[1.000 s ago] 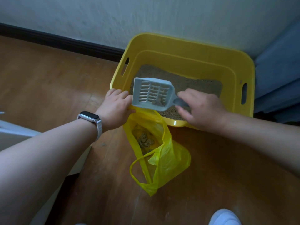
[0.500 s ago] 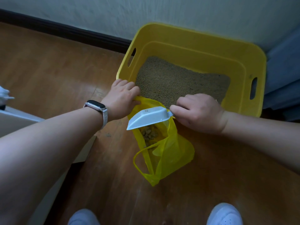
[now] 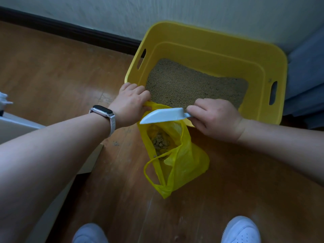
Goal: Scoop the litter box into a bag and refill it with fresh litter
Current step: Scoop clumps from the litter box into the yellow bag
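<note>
At the far left edge a white object (image 3: 4,99) shows only in part and cannot be identified; below it lies a pale flat surface (image 3: 19,127). The left forearm crosses the wooden floor (image 3: 52,72) and carries a smartwatch (image 3: 103,111) on a pale strap at the wrist. The left hand (image 3: 130,104) is closed, its fingers (image 3: 140,92) curled over the rim of the yellow plastic bag (image 3: 185,162) and pinching it against the near left corner of the litter box (image 3: 219,48). The bag hangs open just below those fingers and rests on the floor, one loop handle (image 3: 149,172) lying loose at its near side. Clumped litter waste (image 3: 160,141) is visible inside the bag. Directly right of the left fingers, a white litter scoop (image 3: 163,115) is held over the bag mouth, turned so that its smooth underside faces the camera and its tip points toward the left hand. The right hand (image 3: 215,118) is closed around the scoop handle, its fingers (image 3: 196,109) wrapped over the grip, which is mostly hidden. Beyond both sets of fingers sits the yellow litter box, against the wall (image 3: 175,13) and dark skirting board (image 3: 70,30), holding a bed of tan granular litter (image 3: 189,85). Cut-out handles show in its left and right walls. A blue fabric item (image 3: 306,67) stands to the right of the box. Two white shoes (image 3: 241,230) appear at the bottom edge.
</note>
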